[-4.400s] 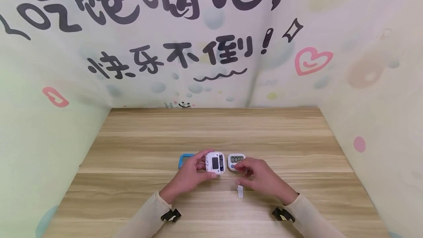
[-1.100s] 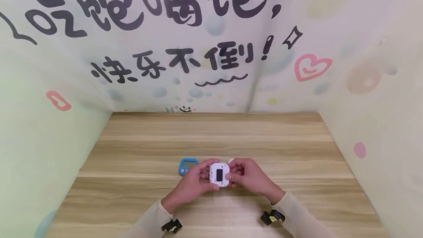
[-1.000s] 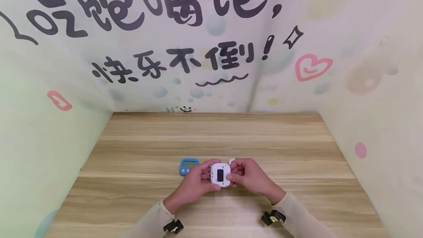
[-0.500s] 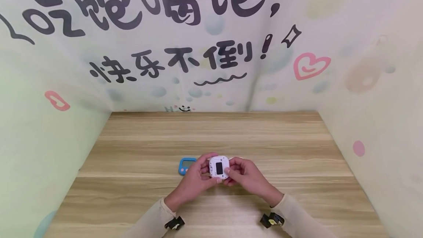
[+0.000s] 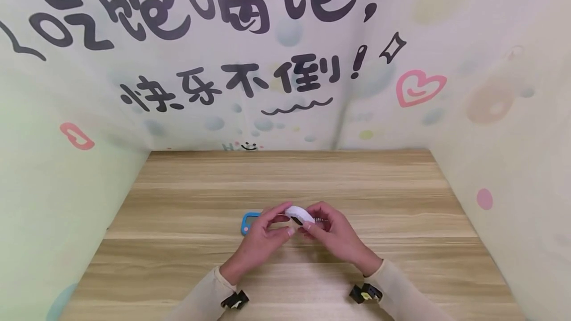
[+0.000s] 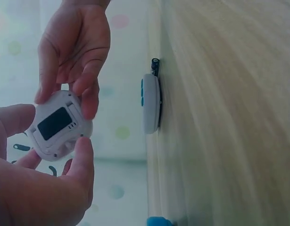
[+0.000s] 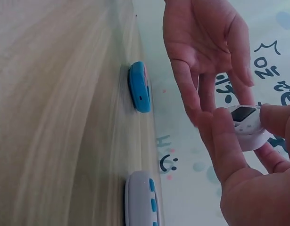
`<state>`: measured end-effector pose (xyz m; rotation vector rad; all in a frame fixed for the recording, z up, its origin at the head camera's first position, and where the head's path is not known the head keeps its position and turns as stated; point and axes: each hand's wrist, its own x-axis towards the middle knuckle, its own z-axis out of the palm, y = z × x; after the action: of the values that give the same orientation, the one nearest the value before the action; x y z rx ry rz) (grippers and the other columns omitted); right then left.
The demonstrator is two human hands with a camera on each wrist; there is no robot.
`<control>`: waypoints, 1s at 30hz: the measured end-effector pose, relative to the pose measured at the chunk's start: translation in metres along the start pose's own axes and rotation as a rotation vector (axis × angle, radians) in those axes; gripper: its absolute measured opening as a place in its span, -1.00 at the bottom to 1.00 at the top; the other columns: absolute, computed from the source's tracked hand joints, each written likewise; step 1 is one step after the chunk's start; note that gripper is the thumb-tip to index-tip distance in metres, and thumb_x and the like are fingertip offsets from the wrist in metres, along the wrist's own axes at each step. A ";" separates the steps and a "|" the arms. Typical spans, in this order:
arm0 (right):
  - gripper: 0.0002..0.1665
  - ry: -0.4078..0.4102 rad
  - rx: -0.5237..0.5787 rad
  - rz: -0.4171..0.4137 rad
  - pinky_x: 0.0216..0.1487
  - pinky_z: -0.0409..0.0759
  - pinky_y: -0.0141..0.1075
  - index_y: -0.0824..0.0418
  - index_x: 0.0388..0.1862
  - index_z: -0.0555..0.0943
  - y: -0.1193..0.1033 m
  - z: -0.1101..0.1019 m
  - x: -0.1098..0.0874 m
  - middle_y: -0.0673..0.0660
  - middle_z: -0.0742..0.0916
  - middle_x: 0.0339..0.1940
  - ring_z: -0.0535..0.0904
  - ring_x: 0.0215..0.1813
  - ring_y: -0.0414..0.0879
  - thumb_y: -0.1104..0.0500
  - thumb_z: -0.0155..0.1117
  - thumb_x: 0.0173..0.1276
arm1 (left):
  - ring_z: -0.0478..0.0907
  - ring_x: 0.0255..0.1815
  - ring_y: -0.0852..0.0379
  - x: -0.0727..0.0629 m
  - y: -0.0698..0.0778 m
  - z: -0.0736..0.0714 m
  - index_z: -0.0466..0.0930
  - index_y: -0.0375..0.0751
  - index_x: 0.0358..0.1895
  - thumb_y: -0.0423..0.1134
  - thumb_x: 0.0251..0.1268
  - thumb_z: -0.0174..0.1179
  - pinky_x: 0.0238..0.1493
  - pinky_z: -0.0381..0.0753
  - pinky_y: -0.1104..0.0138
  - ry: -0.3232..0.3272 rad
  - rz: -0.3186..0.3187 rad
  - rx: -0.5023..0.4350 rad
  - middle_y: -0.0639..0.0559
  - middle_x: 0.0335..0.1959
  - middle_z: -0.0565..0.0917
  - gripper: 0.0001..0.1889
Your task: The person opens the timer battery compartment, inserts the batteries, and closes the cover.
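Note:
Both hands hold a white digital timer (image 5: 300,214) above the table, tilted nearly edge-on in the head view. In the left wrist view its back shows, with a dark rectangle in the middle. My left hand (image 5: 258,239) has thumb and fingers at the timer's left edge. My right hand (image 5: 341,239) pinches the right side, its thumb pressed on the back. Behind the right hand, a second white timer (image 6: 151,106) with blue buttons lies on the table, mostly hidden in the head view. A blue timer (image 5: 251,223) lies beyond the left hand, partly covered by it.
A small dark battery (image 6: 155,66) lies by the second white timer. The wooden table (image 5: 285,177) is bounded by a printed wall (image 5: 250,128) at the back and by walls at both sides.
The held timer's battery slot, open at first, became covered, and the loose white cover left the table. Over the last half second, the timer has tipped from back-facing to nearly edge-on.

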<state>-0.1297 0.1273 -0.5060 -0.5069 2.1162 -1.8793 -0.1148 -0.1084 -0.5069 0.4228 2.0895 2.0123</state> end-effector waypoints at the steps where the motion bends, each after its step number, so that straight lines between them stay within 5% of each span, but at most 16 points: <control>1: -0.68 0.007 -0.023 -0.012 -0.05 0.84 -0.05 0.23 0.20 0.59 -0.001 0.000 0.001 0.32 0.73 0.11 0.78 -0.03 0.36 0.19 0.34 0.56 | 0.52 0.40 -0.19 0.000 0.001 -0.001 0.46 0.04 0.54 -0.33 0.44 0.37 0.26 0.71 0.31 0.002 0.004 -0.002 -0.17 0.31 0.47 -0.36; 8: -0.67 0.039 -0.120 -0.042 -0.02 0.81 -0.31 0.11 0.17 0.69 -0.003 -0.002 0.004 0.26 0.68 0.36 0.79 0.05 0.07 0.17 0.46 0.47 | 0.57 0.38 -0.14 0.000 0.006 -0.006 0.45 -0.15 0.52 -0.27 0.39 0.44 0.24 0.72 0.32 0.003 -0.021 -0.026 -0.16 0.38 0.56 -0.34; 15: -0.31 0.031 -0.240 -0.045 -0.08 0.80 -0.31 0.11 0.41 0.59 0.001 0.000 0.011 0.20 0.75 0.21 0.77 0.00 -0.03 0.22 0.59 0.31 | 0.66 0.26 -0.13 0.002 0.001 -0.013 0.48 -0.28 0.39 -0.41 0.26 0.49 0.17 0.76 0.31 0.054 -0.091 -0.036 -0.30 0.31 0.62 -0.37; 21: -0.25 -0.009 -0.380 -0.097 -0.06 0.81 -0.30 0.18 0.42 0.58 -0.001 0.004 0.018 0.06 0.71 0.22 0.75 0.02 -0.10 0.22 0.63 0.26 | 0.71 0.21 -0.18 0.003 -0.005 -0.020 0.43 -0.33 0.40 -0.50 0.22 0.47 0.10 0.79 0.30 0.034 -0.131 -0.027 -0.42 0.26 0.64 -0.33; 24: -0.24 -0.031 -0.424 -0.121 0.01 0.82 -0.20 0.27 0.41 0.58 -0.003 0.006 0.023 0.08 0.70 0.21 0.73 0.02 -0.10 0.26 0.63 0.24 | 0.68 0.26 -0.22 0.005 -0.006 -0.025 0.41 -0.30 0.44 -0.46 0.23 0.48 0.16 0.77 0.25 0.016 -0.117 0.052 -0.37 0.30 0.62 -0.29; 30: -0.22 -0.052 -0.596 -0.157 0.10 0.77 -0.09 0.29 0.38 0.61 0.002 0.008 0.032 0.03 0.70 0.16 0.66 0.04 -0.15 0.19 0.68 0.17 | 0.56 0.41 -0.20 0.008 -0.009 -0.031 0.45 -0.23 0.48 -0.31 0.23 0.54 0.43 0.59 -0.03 0.004 -0.064 0.391 -0.17 0.40 0.58 -0.26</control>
<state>-0.1553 0.1068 -0.5084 -0.8507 2.6534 -1.2502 -0.1334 -0.1355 -0.5143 0.4066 2.4672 1.5662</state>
